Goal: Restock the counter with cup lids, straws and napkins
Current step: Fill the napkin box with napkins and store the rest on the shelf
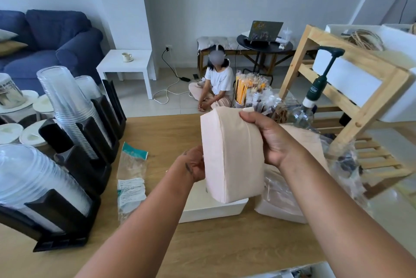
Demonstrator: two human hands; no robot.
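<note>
A thick stack of pale beige napkins (231,153) is held up above the wooden counter (202,244). My right hand (270,138) grips its top right edge, fingers curled over it. Lower on the left side, my left hand (194,164) holds the stack. Under the stack lies a white napkin box (195,210). To the right is a clear plastic pack (283,194) with more beige napkins. Wrapped straws (249,93) stand in a holder at the counter's far edge. Clear domed lids (29,176) sit in a black rack at the left.
Stacked clear cups (67,106) fill the black rack (94,165) along the left. An empty plastic wrapper (131,178) lies beside it. A pump bottle (313,102) and a wooden shelf (360,88) stand at the right. A person sits on the floor (216,88) beyond the counter.
</note>
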